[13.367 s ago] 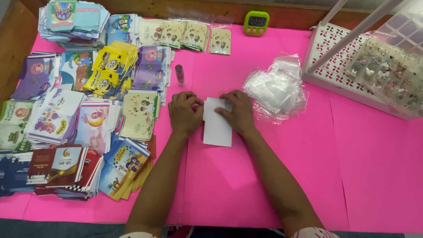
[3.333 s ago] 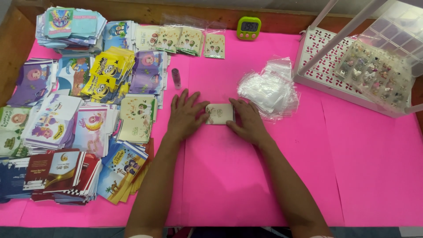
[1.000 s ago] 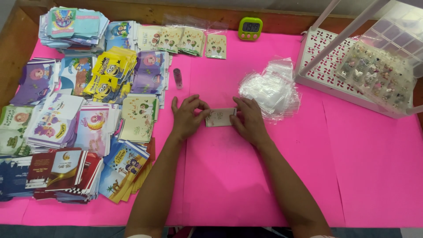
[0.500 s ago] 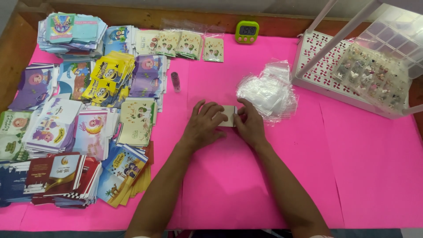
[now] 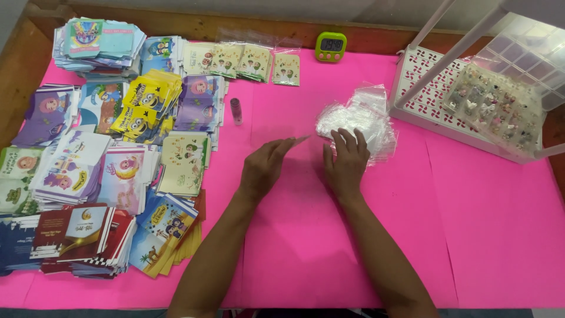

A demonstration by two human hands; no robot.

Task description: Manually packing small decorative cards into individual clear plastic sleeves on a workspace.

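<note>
Both hands hover low over the pink cloth [image 5: 306, 235]. Left hand [image 5: 263, 168] is open, fingers loosely spread, tips aimed at the clear bags [image 5: 356, 121]. Right hand [image 5: 346, 160] lies flat, fingers splayed, fingertips touching the bag pile's near edge. Whether anything sits under either palm, can't tell.

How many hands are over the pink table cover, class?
2: the left hand hovers at centre, fingers pointing right; the right hand reaches the pile of clear plastic bags.
</note>
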